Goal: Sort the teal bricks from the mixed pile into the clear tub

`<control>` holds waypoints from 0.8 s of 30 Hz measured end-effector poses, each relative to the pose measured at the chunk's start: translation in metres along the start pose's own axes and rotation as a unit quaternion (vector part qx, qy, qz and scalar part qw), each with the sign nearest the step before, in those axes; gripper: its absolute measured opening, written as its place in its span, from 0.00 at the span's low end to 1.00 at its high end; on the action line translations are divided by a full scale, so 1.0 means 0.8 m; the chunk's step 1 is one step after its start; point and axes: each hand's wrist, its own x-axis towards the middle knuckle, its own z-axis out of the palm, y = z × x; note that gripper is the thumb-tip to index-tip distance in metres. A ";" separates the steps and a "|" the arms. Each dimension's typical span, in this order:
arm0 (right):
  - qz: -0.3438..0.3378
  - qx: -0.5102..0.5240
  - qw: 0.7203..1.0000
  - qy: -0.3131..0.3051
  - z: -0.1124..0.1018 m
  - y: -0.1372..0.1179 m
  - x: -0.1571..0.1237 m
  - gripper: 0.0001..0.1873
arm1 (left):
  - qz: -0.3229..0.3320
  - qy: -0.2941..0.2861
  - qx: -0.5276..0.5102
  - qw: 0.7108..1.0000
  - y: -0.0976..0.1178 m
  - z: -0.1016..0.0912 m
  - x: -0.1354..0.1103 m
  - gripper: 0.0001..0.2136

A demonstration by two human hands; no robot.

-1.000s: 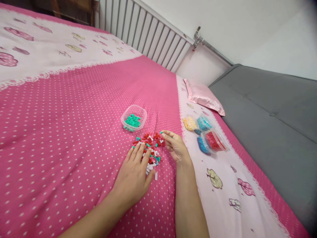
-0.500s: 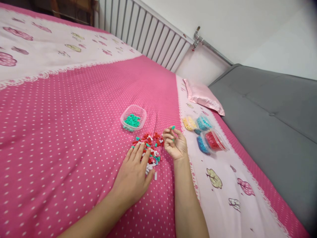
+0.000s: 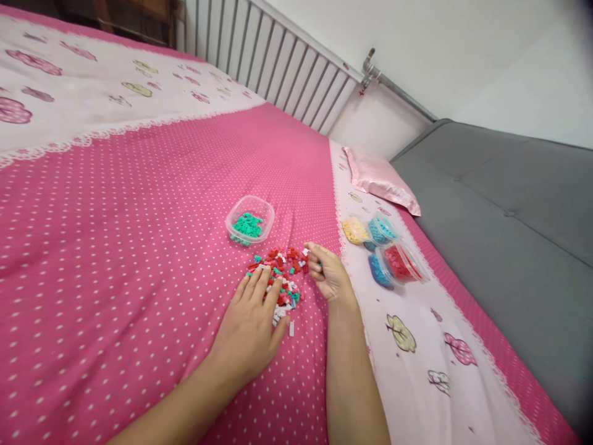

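A pile of small red, white and green bricks lies on the pink dotted bedspread. My left hand rests flat on the near side of the pile, fingers spread. My right hand sits at the pile's right edge with its fingers curled in; a bit of green shows inside them. Behind the pile stands a clear plastic tub holding green bricks.
Right of my right hand stand small clear tubs with yellow, blue and red bricks. A pink pillow lies behind them. A grey sofa runs along the right, a radiator at the back.
My right hand rose off the pile with a green brick pinched in its fingertips, then dropped back to the pile's edge with its fingers curled. My left hand has stayed put.
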 end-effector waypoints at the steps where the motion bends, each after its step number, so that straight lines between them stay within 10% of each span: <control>1: -0.026 -0.081 0.996 0.002 -0.001 0.003 -0.001 0.15 | 0.000 0.000 0.001 1.000 0.000 0.000 0.000 0.25; 7: -0.082 -0.416 0.905 -0.018 -0.008 0.019 0.000 0.14 | 0.003 -0.003 0.009 1.000 -0.001 0.001 0.000 0.26; 15: -0.073 -0.561 0.824 0.037 0.001 0.017 0.000 0.12 | 0.002 0.000 -0.003 1.000 -0.001 0.001 -0.001 0.25; 24: -0.117 -0.540 0.833 0.035 -0.003 0.020 0.002 0.07 | 0.002 0.008 -0.007 1.000 -0.001 0.003 -0.001 0.25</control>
